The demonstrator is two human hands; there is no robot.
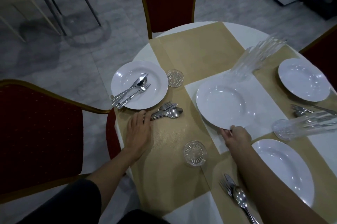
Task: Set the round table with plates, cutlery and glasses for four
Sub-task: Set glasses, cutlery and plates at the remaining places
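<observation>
risk: right hand (237,135) pinches the centre plate (225,102) by its near rim; tilted, it could clip the tall glasses (255,59). left hand (139,129) lies open on loose cutlery (166,111)

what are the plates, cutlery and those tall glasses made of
Plates: glossy white, likely glazed ceramic, showing sharp highlights. Cutlery: polished metal, probably stainless steel, mirror-like. Tall glasses: clear ribbed glass or plastic; cannot tell which.

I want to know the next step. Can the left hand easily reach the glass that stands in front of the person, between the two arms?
Probably yes. The left hand rests on the cutlery by the far-left plate, and only bare placemat lies between it and the glass. The right hand holds the centre plate and does not block the way.
</observation>
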